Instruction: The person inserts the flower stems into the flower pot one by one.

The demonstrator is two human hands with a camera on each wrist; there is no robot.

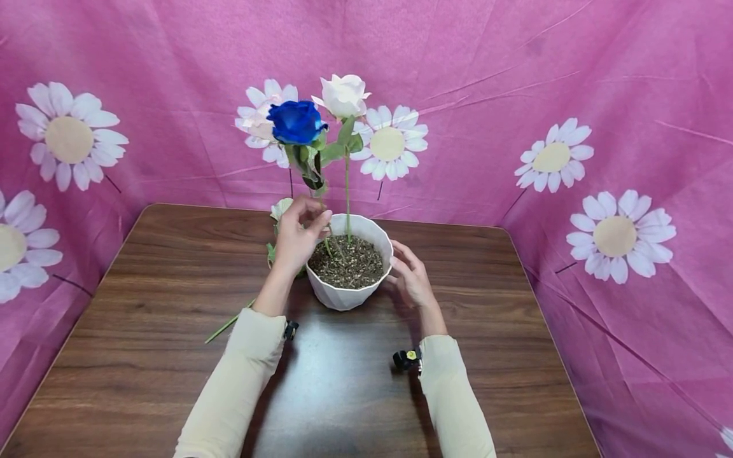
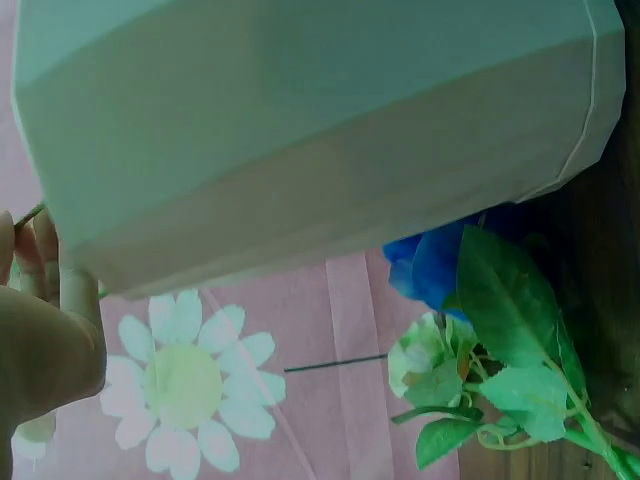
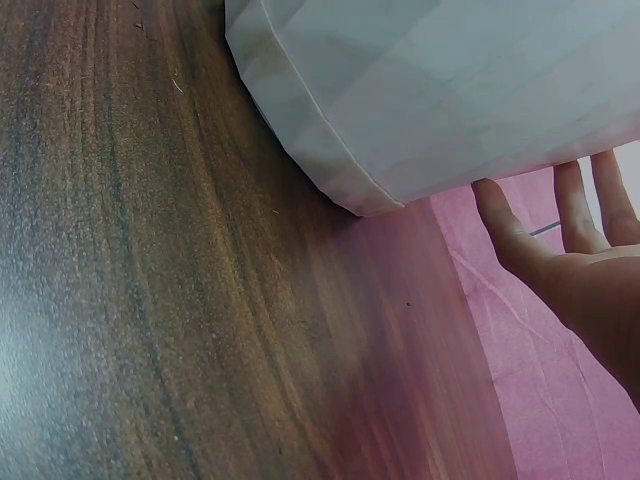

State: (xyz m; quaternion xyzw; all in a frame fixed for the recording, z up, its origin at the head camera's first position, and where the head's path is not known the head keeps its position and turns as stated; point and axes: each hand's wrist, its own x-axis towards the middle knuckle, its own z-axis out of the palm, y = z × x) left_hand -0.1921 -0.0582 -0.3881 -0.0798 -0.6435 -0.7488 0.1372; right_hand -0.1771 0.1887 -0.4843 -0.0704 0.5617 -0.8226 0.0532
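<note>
A white faceted pot [image 1: 343, 298] filled with dark, grainy soil [image 1: 355, 270] stands on the table. My left hand [image 1: 293, 238] is at its left rim and pinches the stem of an upright blue rose [image 1: 296, 123]; the stem runs down to the soil. Beside it a white rose [image 1: 342, 97] stands upright in the soil on a green stem. The fingers of my right hand [image 1: 411, 278] touch the pot's right side; in the right wrist view these fingers [image 3: 510, 235] are extended against the wall. In the left wrist view, the pinched stem shows only at the edge.
Behind my left hand lie more flowers: a whitish bloom [image 1: 281, 208] and, in the left wrist view, another blue bloom [image 2: 430, 275] with green leaves [image 2: 515, 290]. A loose green stem [image 1: 229, 322] lies left on the brown wooden table [image 1: 149, 356]. Pink flowered cloth [image 1: 458, 172] surrounds the table.
</note>
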